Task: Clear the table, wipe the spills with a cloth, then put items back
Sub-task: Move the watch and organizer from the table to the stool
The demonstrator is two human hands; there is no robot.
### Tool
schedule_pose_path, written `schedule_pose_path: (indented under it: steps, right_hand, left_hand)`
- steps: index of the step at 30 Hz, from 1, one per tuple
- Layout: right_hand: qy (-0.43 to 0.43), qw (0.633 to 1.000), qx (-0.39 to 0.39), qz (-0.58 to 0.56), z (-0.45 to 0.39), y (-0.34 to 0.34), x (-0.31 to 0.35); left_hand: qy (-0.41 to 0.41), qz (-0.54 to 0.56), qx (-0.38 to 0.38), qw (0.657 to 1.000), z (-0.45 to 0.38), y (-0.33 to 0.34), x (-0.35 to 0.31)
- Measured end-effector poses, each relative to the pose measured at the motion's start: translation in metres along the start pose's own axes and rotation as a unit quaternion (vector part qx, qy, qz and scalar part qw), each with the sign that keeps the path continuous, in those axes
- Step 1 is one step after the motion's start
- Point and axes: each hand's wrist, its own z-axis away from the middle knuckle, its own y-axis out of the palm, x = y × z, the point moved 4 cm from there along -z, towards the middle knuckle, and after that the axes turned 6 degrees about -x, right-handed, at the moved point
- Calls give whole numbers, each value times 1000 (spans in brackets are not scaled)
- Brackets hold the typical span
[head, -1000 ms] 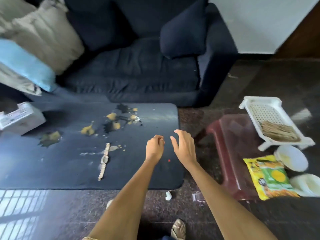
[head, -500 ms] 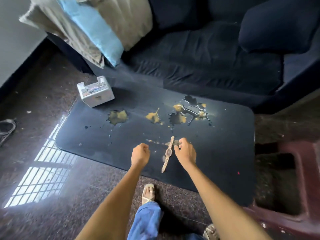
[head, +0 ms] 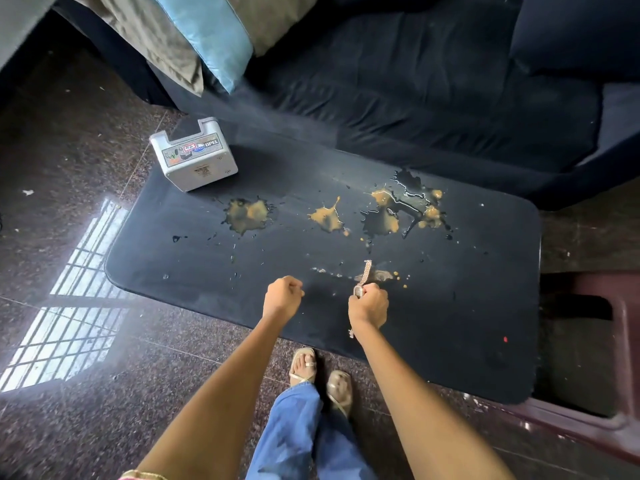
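Observation:
A low dark table (head: 180, 258) carries several yellow-brown spills (head: 247, 215) with dark wet patches across its far half. My right hand (head: 367, 304) grips a gold bracelet watch (head: 365, 274) near the table's front edge; one strap end sticks up past my fingers and the other hangs below my wrist. My left hand (head: 281, 298) hovers just left of it, fingers curled into a fist, holding nothing. A white box (head: 194, 154) with stickers stands on the table's far left corner.
A dark blue sofa (head: 398, 84) with beige and light blue cushions (head: 207, 32) runs behind the table. A maroon plastic stool (head: 588, 358) stands against the table's right end. My sandalled feet (head: 322, 379) are on the polished stone floor in front.
My view swung left from the stool and its items to the table. My right hand reached the watch and closed round it, lifting it off the surface. My left hand stayed curled.

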Motion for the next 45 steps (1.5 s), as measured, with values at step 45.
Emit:
schedule_pose_path:
  steps: [45]
  right_hand:
    - [-221, 966, 45, 124, 2, 108, 438]
  left_hand:
    - [-164, 398, -109, 896, -168, -266, 73]
